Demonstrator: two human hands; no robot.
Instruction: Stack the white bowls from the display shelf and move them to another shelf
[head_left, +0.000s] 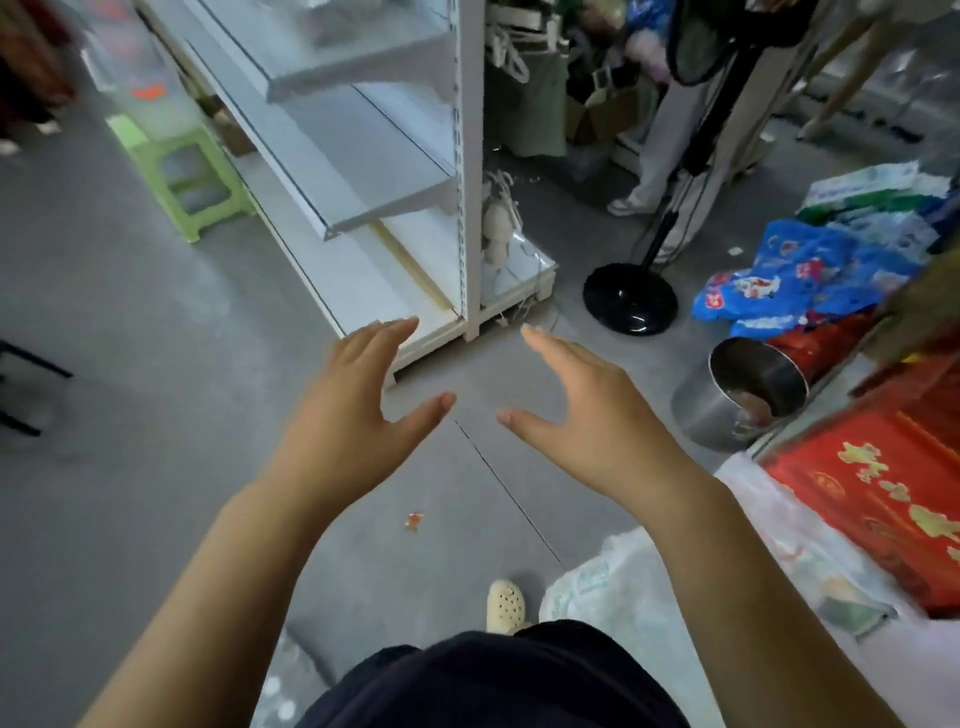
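Zero white bowls anywhere I can see, so I honestly can't say where they are, which way up they sit, or whether they're stacked at all. My left hand (353, 410) and right hand (587, 415) are both empty, with the fingers spread and pretty much straight and the thumbs pointing in toward each other. They're hovering over the grey floor (130, 364), and my left fingertips are just off the near corner of the white shelf unit's (471, 182) bottom board.

The tiers I can make out look bare. There's something blurry on the top one that I can't identify. The unit's long axis runs away from me toward the far left, past a green stool (176, 171).

My guess is that the carrying part isn't happening right now. Either I've not grabbed a stack yet or it's sitting somewhere out of view. A steel pot (748, 395) is tipped over by the red box (883, 493) on my right, which isn't my problem.
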